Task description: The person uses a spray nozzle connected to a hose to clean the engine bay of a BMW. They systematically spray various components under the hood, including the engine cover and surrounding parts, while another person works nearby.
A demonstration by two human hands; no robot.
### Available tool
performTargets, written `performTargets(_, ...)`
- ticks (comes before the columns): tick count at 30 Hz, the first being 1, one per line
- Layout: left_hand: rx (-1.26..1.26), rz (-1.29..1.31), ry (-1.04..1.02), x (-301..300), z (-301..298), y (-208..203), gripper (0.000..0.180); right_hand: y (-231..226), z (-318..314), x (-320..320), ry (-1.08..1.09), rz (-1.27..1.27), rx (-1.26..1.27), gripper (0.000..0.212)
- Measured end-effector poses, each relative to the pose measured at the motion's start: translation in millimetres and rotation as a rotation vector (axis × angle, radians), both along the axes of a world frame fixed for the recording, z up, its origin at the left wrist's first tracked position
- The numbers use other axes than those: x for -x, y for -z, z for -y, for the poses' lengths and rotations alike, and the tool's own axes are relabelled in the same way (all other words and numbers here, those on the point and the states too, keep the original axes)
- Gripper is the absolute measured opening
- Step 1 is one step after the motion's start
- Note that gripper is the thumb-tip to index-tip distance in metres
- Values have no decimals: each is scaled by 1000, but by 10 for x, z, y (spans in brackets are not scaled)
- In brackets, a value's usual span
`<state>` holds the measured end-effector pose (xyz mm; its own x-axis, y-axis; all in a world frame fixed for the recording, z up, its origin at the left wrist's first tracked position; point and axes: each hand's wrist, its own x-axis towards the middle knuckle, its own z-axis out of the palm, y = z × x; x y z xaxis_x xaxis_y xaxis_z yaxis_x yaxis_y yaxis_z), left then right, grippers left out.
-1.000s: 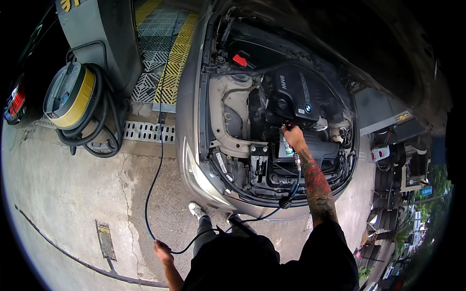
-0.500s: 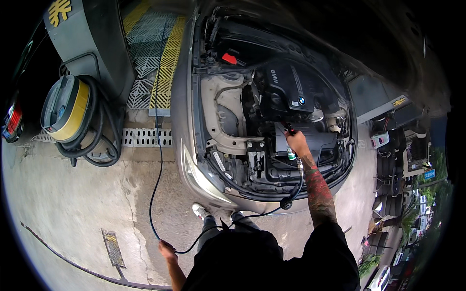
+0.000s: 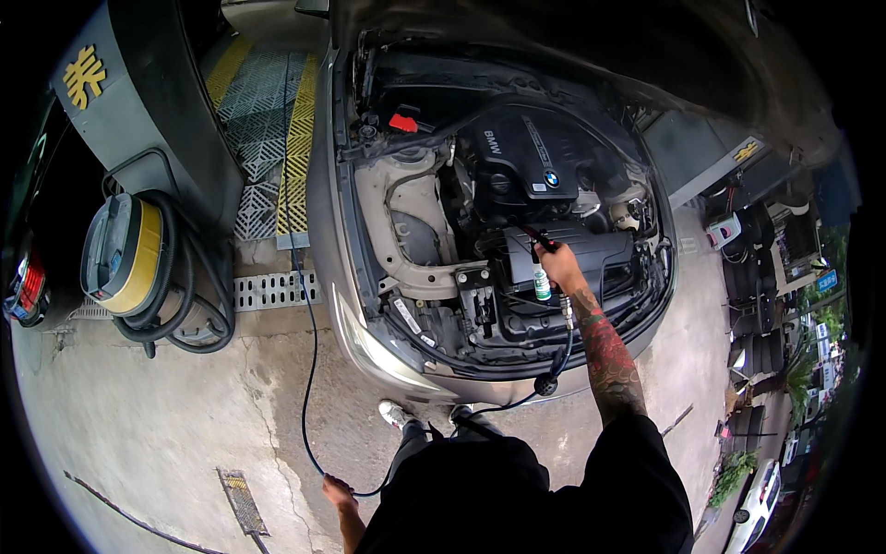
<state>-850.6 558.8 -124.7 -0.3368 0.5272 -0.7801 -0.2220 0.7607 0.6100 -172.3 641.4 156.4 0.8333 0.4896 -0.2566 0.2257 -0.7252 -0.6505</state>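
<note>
My right hand (image 3: 565, 268) is closed around the handle of an air gun (image 3: 546, 246) over the front of a car's open engine bay. A white-and-green cylinder (image 3: 541, 283) shows beneath the hand, and a metal coupling (image 3: 567, 312) joins the gun to a dark air hose (image 3: 308, 388). The gun's thin nozzle points toward the gap between the black engine cover (image 3: 506, 152) and the grey ribbed cover (image 3: 591, 255) in front of it. Low on the left, my left hand (image 3: 340, 491) is closed on the hose, which runs past my legs; part of it is hidden by my body.
The car's front bumper and headlight (image 3: 374, 346) stand just ahead of my feet. A yellow-and-grey vacuum cleaner (image 3: 138, 254) with a coiled hose is at left, by a grey post (image 3: 152, 102). A floor drain (image 3: 242, 503) lies at lower left. A red object (image 3: 403, 122) rests in the engine bay.
The view has shifted, so the car sits a little farther left. My left hand, still on the hose, appears slightly lower and farther right. The air gun stays over the engine bay.
</note>
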Motion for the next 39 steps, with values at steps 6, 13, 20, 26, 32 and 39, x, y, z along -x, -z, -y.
performTargets(6, -38, 0, 6, -25, 42, 6, 33, -184, -132, -284, -7, 46, -72, 37)
performTargets(13, -20, 5, -73, -84, 209, 59, 34, -437, -384, -497, -68, -24, -127, 36)
performTargets(20, 7, -2, -93, -132, 308, 6, 32, -631, -575, -540, -158, -129, -139, 36)
performTargets(26, -30, 19, -65, -134, 365, 23, 31, -504, -720, -702, -153, -146, -80, 40)
performTargets(32, -5, -4, -97, -122, 465, -18, 31, -530, -804, -769, -144, -57, -85, 43)
performTargets(39, -38, -3, -90, -181, 457, 88, 30, -1007, -1019, -1077, -162, -89, -169, 46)
